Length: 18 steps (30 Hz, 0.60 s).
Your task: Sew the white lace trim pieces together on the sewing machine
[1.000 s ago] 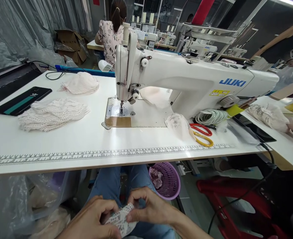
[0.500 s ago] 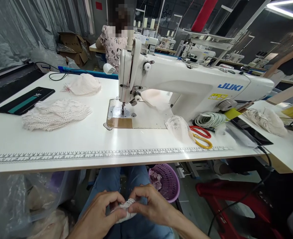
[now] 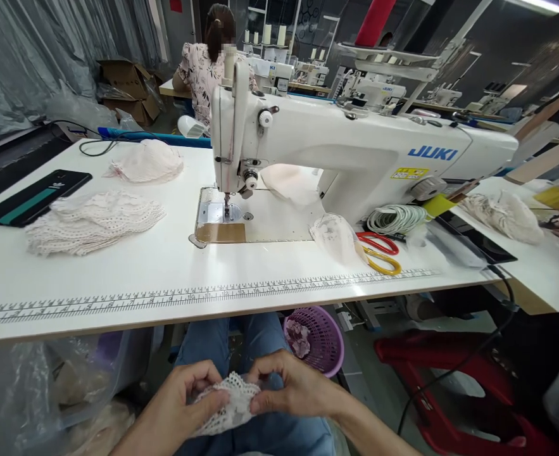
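Observation:
Over my lap, a small piece of white eyelet lace fabric is stretched between my two hands. My left hand pinches its left side, thumb on top. With thumb and fingers, my right hand grips the right edge. Above them on the table stands a white sewing machine, its needle over the metal plate. Left of the machine lies a stack of pale eyelet lace pieces, with a pale pink fabric pile behind it.
A printed ruler runs along the table's front edge. Scissors with red and yellow handles, a coil of pale cord and a black phone-like case lie on top. Below is a purple basket. A person sits beyond.
My hands have moved apart a little, and the bunched lace is now spread wider and flatter between them. The view has shifted slightly.

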Tool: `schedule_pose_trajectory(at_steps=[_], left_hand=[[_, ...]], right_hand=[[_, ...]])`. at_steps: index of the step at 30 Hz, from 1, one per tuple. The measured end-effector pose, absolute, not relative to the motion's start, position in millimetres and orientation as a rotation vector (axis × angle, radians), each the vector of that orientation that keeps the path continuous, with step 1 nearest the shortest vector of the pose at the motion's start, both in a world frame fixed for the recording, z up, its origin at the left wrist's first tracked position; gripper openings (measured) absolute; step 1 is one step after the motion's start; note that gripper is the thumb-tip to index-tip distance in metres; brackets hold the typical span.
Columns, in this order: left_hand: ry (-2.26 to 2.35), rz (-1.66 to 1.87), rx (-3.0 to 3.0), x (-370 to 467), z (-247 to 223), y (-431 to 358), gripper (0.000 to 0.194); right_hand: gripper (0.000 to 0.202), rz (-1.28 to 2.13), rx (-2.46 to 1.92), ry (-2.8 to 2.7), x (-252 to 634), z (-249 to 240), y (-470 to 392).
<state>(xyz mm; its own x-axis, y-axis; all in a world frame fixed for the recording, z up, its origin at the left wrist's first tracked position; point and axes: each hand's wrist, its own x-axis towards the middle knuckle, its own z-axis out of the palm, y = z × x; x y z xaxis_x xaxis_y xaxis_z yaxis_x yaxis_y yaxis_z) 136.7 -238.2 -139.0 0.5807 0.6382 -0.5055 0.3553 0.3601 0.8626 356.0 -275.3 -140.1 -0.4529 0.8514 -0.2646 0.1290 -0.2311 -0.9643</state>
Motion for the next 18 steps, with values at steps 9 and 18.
schedule_pose_trajectory(at_steps=[9,18], left_hand=[[0.979,0.268,0.868,136.4,-142.8,-243.6,0.043],[1.035,0.320,0.589,140.9,-130.8,-245.9,0.037]], right_hand=[[0.035,1.919,-1.021,-1.320,359.4,-140.5,-273.3],[0.045,1.952,-0.945,-1.355,375.9,-147.8,-276.7]])
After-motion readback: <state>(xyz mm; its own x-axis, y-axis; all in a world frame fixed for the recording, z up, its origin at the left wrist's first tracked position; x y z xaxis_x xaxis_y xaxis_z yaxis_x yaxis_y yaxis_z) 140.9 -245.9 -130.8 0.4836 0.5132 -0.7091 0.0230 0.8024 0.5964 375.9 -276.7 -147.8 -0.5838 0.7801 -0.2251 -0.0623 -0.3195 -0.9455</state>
